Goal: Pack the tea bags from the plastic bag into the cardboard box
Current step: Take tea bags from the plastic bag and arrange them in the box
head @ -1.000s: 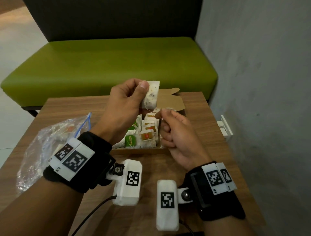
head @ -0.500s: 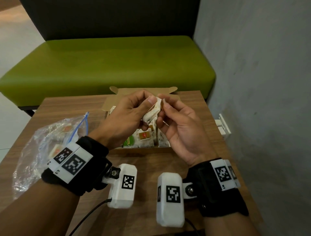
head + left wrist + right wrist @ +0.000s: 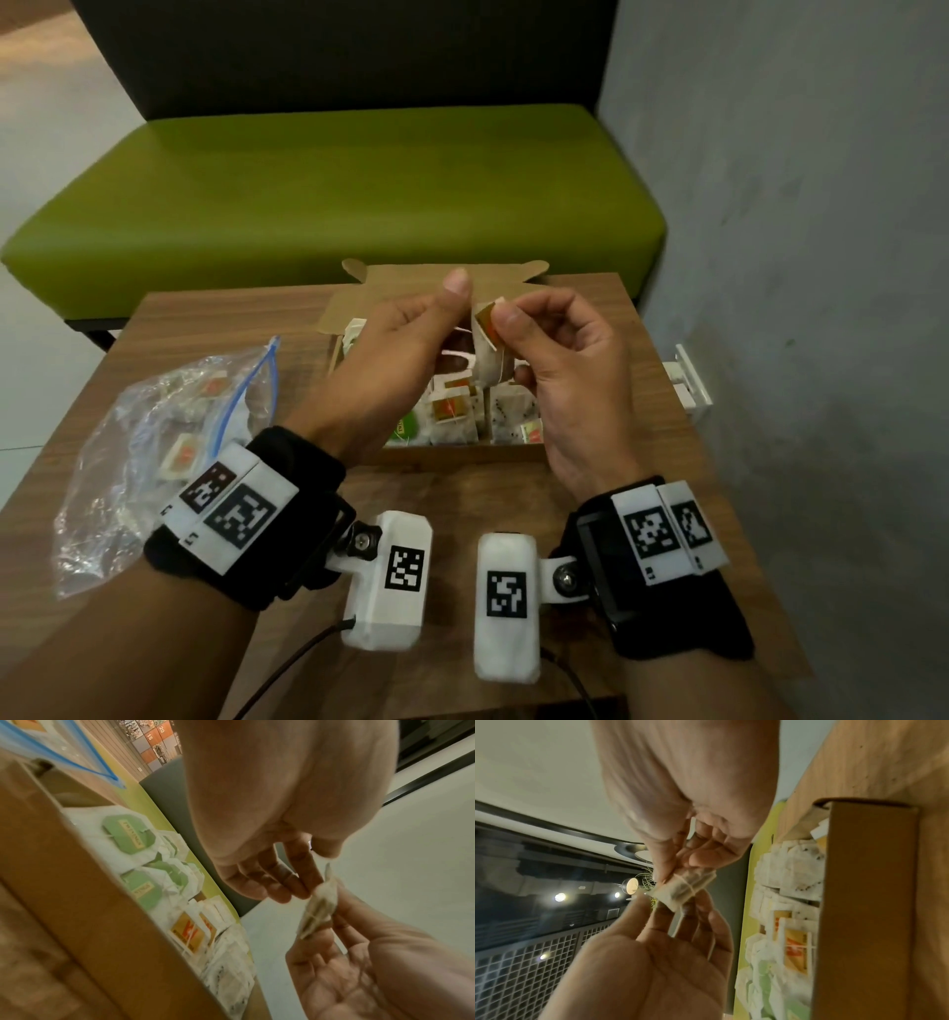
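Hands [image 3: 400, 360] hide most of the pinched tea bag [image 3: 488, 367].

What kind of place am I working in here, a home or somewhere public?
Probably a public lounge or office break area: a long green bench with a dark backrest behind a small wooden table, and numbered locker-like panels in the left wrist view.

Tea bag [image 3: 488, 362] now between both hands.
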